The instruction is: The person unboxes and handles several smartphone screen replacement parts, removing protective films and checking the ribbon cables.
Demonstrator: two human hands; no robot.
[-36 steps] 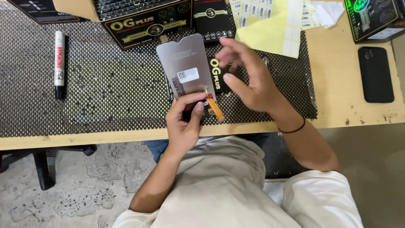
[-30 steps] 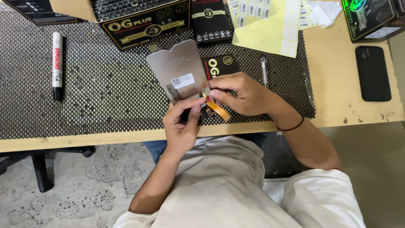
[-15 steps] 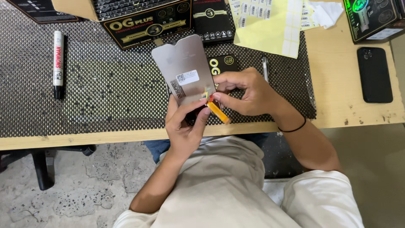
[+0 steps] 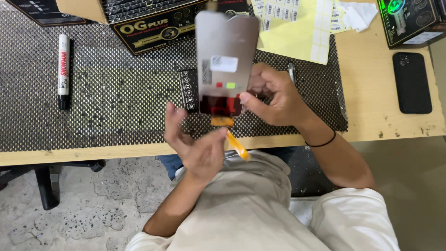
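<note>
The person's right hand [image 4: 274, 95] gripped the lower edge of a flat grey phone display panel [image 4: 226, 51], holding it upright above the black perforated rubber mat [image 4: 116, 93]. An orange flex strip [image 4: 237, 145] trailed below the panel. The left hand [image 4: 197, 144] pinched that strip near its upper end. A white marker pen [image 4: 62, 69] lay well apart on the mat.
</note>
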